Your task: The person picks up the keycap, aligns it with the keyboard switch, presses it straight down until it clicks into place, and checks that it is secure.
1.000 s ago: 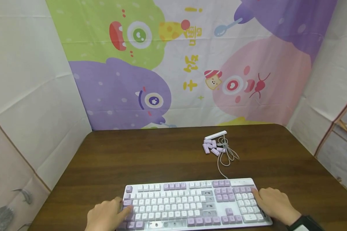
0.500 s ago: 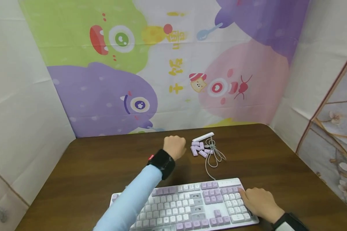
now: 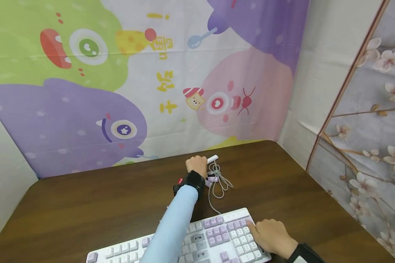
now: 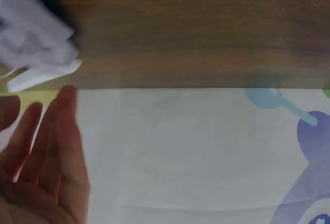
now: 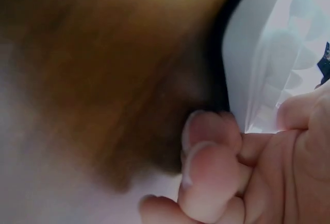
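The brown wooden table (image 3: 85, 204) bears a white-and-lilac keyboard (image 3: 217, 237) at its near edge. The right hand (image 3: 272, 238) rests on the keyboard's right end, fingers curled at its edge. Beyond the keyboard, its coiled cable (image 3: 218, 179) lies beside a heap of loose lilac keycaps (image 3: 211, 179) and a white bar-shaped keycap (image 3: 212, 159). The left hand (image 3: 196, 165) hangs over the heap; its fingers (image 4: 56, 131) show straight and loose, holding nothing.
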The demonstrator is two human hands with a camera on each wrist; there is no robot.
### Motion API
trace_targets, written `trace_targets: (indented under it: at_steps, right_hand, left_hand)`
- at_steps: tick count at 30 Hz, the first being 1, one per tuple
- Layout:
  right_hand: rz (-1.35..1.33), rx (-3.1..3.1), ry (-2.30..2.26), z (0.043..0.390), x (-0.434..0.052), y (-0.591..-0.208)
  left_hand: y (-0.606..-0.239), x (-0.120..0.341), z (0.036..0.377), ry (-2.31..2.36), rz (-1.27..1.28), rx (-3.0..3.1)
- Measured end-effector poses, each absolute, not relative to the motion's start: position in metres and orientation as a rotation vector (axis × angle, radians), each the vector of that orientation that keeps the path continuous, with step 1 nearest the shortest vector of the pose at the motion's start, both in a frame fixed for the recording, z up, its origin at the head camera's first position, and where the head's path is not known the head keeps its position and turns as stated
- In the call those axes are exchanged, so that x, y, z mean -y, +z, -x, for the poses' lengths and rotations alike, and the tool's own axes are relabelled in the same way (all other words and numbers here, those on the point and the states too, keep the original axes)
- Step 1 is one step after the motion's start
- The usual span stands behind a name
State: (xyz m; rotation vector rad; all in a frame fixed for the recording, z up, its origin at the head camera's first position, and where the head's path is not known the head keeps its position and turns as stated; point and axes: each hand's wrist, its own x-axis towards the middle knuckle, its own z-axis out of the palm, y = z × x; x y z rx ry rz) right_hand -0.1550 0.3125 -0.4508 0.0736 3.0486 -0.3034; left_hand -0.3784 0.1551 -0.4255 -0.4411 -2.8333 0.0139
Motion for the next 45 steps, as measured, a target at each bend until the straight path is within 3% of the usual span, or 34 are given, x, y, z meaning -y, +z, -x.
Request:
trace_targets:
  at_steps: [22, 30, 37, 45]
  right_hand:
    - [-0.066, -3.065, -0.276, 0.155, -0.306, -0.453]
    - [-0.063, -3.051, -0.273, 0.155, -0.31, -0.45]
    - [-0.05, -3.023, -0.249, 0.155, -0.308, -0.446]
    - [-0.033, -2.951, -0.332, 0.149, -0.309, -0.444]
  left_hand:
    - [-0.454, -0.147, 0.393, -0.001, 0.391, 2.782]
    - [-0.443, -0.141, 0.388, -0.149, 0.384, 2.796]
    - [-0.416, -0.091, 0.367, -0.123, 0.548, 2.764]
    - [-0.394, -0.017, 0.308, -0.199, 0.717, 2.783]
